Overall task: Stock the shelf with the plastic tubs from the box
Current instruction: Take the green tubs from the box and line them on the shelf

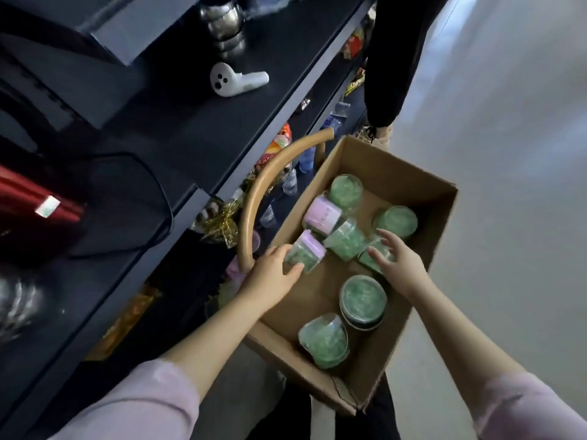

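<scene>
Eight or so plastic tubs [363, 301] sit in the cardboard box [413, 173], so I'd say the stocking is at an early-to-middle stage, right at the pick-up step. Most tubs are green inside. A couple have pink lids, and several lie tipped on their sides in the middle of the box.

The left hand [273, 274] is at the box's left wall with its fingers [293, 269] curled around a pink-lidded tub [305, 254]. Thumb is on the near side and the rest wrap the far side, so that looks like a proper grip. The tub lies on its side and looks low in the box, hardly lifted if at all.

The right hand [397, 262] is over the middle of the box, fingers [387, 239] spread wide and relaxed around a second tub [382, 250] that's tipped over. They're not closed on it. Whether the fingertips actually touch the plastic I can't tell, it's a bit blurry there.

The dark shelf [190, 128] runs along the left of the box, with snacks and bottles on the lower level just beside the box's left wall. A curved wooden handle [254, 198] arcs up between box and shelf.

Next move, my guess: close the right fingers on that second tub, lift both clear of the box walls, and swing them left to the shelf. That handle sits right in the path, so the left hand probably needs to go over or around it. The tubs look smooth, so a firm wrap would beat a fingertip pinch.
</scene>
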`<state>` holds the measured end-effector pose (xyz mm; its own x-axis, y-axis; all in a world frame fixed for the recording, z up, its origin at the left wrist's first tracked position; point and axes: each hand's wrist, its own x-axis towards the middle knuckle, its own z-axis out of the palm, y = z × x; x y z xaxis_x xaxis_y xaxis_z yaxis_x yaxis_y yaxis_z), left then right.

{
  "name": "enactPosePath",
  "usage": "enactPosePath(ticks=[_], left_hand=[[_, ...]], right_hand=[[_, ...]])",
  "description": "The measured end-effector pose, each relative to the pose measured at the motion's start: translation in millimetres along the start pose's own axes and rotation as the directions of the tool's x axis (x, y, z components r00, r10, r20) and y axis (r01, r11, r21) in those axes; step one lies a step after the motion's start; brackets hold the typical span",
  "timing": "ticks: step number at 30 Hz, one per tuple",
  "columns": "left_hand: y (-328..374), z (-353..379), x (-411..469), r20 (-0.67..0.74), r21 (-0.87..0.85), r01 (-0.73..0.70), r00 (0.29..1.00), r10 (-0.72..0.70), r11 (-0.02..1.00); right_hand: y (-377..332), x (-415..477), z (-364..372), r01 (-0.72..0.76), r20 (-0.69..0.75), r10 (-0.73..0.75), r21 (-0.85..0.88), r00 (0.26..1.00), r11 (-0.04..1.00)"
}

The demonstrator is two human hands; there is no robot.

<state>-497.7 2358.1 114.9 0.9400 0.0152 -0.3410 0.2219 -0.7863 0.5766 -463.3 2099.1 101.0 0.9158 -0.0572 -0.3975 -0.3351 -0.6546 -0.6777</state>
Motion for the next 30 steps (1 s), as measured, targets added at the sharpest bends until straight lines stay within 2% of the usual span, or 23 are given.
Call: enactPosePath(ticks=[4, 7, 10, 13, 15, 19, 22, 26, 30], left_hand=[[-14, 33, 38, 0.018, -0.088, 0.054, 0.998, -0.053, 0.995], [-28, 55, 63, 0.016, -0.072, 0.105, 0.994, -0.104, 0.992], [-39, 73, 84, 0.051, -0.118, 0.208, 0.978, -0.204, 0.971], [-46, 88, 97, 0.098, -0.242, 0.284, 0.959, -0.267, 0.928], [-51, 95, 102, 0.103, -0.283, 0.313, 0.95, -0.296, 0.906], [-56, 106, 106, 0.103, -0.251, 0.386, 0.922, -0.372, 0.888], [-52, 116, 105, 0.082, -0.092, 0.387, 0.921, -0.381, 0.917], [-42, 121, 105, 0.016, -0.226, 0.387, 0.919, -0.394, 0.894], [-39, 117, 104, 0.008, -0.213, 0.361, 0.93, -0.368, 0.908]], right_hand=[[19, 60, 31, 0.025, 0.066, -0.021, -0.062, 0.998, 0.998], [28, 98, 50, 0.093, 0.104, -0.084, -0.088, 0.991, 0.992], [29, 130, 64, 0.148, 0.154, -0.132, -0.1, 0.979, 0.984], [35, 146, 72, 0.213, 0.25, -0.166, -0.177, 0.954, 0.961], [41, 149, 76, 0.203, 0.3, -0.125, -0.244, 0.946, 0.948], [49, 149, 75, 0.243, 0.285, -0.159, -0.289, 0.945, 0.926], [47, 153, 76, 0.307, 0.308, -0.219, -0.277, 0.926, 0.91], [49, 162, 80, 0.437, 0.397, -0.29, -0.355, 0.871, 0.827], [53, 162, 77, 0.503, 0.43, -0.34, -0.354, 0.836, 0.788]])
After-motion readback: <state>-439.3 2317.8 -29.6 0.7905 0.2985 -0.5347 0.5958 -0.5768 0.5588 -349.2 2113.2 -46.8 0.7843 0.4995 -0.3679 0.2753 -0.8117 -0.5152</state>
